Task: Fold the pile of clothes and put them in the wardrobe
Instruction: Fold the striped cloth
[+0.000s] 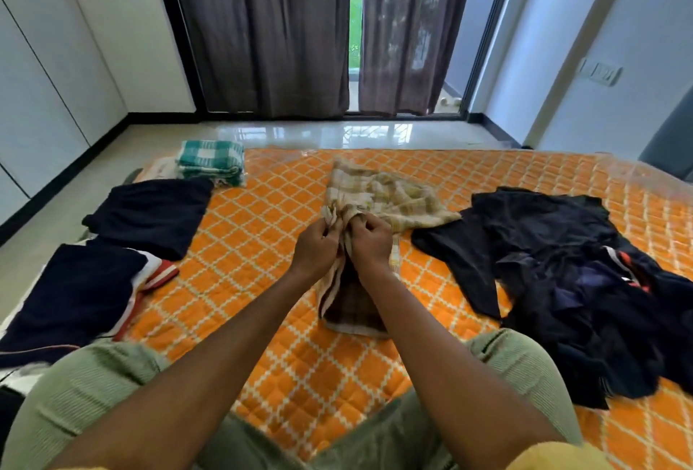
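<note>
Head view: a person sits on an orange quilted bed [262, 214].
Left hand [317, 246]: pinches the checked cloth [378, 199], mid-bed.
Right hand [371, 241]: grips the same cloth alongside.
Unfolded dark clothes pile [562, 282]: right.
Folded dark garments [150, 214]: left.
Green checked folded stack [210, 162]: far left.

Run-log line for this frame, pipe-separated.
phase: folding | left hand: grips checked cloth | right hand: grips checked cloth | dark pile: unfolded, right | folded clothes: left
</note>
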